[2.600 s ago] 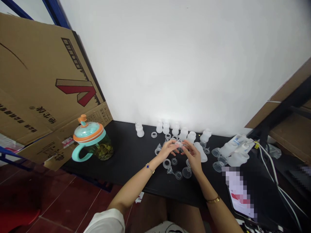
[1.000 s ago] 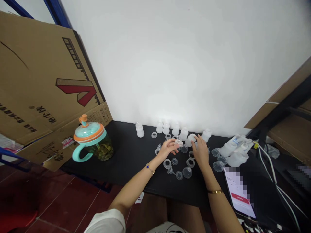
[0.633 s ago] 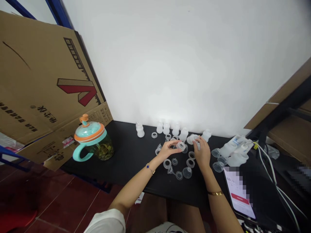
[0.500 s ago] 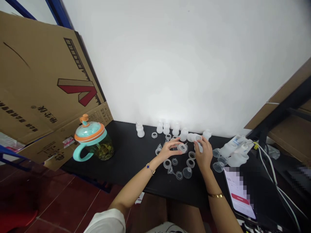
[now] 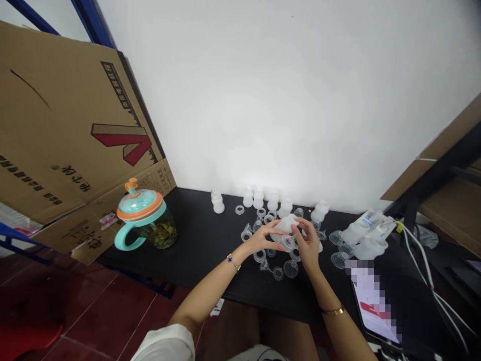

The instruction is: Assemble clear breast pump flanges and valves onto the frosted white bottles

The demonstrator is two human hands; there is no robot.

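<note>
My left hand (image 5: 261,239) closes its thumb and fingers around a clear ring collar (image 5: 287,243), over the middle of the black table. Close against it, my right hand (image 5: 308,245) grips a small white baby bottle (image 5: 287,223), tilted with its rounded base up and away from me. The bottle's mouth meets the collar, though fingers hide part of the contact. Under and around the hands lie loose clear parts: a ring collar (image 5: 259,254), a silicone nipple (image 5: 264,264) and a domed cap (image 5: 290,268).
Several white bottles (image 5: 258,198) stand along the wall. At left is a teal-lidded jug (image 5: 145,220) beside a large cardboard box (image 5: 67,125). A phone (image 5: 376,306), bagged bottles (image 5: 366,233) and white cables (image 5: 417,255) lie at right.
My right hand has brought the white bottle left and toward me, tipping it against the collar in my left hand. The hands were apart before and now meet.
</note>
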